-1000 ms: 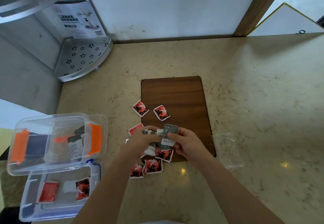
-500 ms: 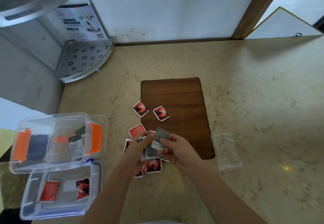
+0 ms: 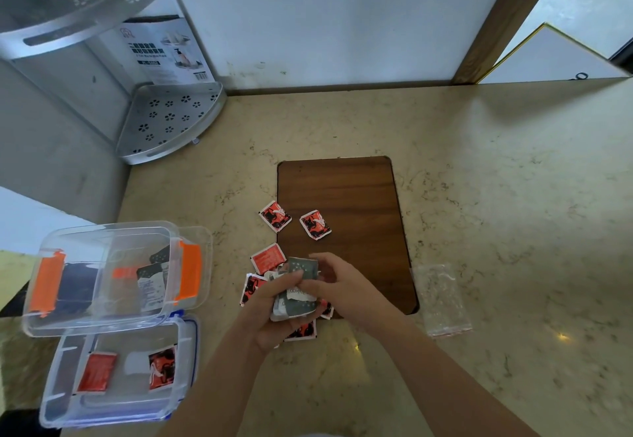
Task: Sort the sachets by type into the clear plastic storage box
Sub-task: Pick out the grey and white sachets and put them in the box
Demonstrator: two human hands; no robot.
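Since a second ago my hands have drawn closer to me with the grey sachets (image 3: 297, 294), off the board's (image 3: 337, 203) near edge and over the counter (image 3: 496, 197); the loose red sachets lie where they were.

At far left the box (image 3: 102, 275) with orange clips has grey sachets leaning in its right part; its left part looks dark and I cannot make out what is there. Below it the tray (image 3: 116, 371), edged in blue, holds two red sachets (image 3: 130, 370), its near corner cut off by the frame.

My left hand (image 3: 274, 313) is curled shut around the lower end of the grey stack. My right hand (image 3: 342, 286) pinches the top one, thumb and fingertips closed on it. Both hands meet over the pile of red ones (image 3: 255, 286), hiding most of it. Two more red sachets (image 3: 295, 224) lie beyond, one on the board, one at its left edge.

A clear bag (image 3: 442, 299) lies right of the board.
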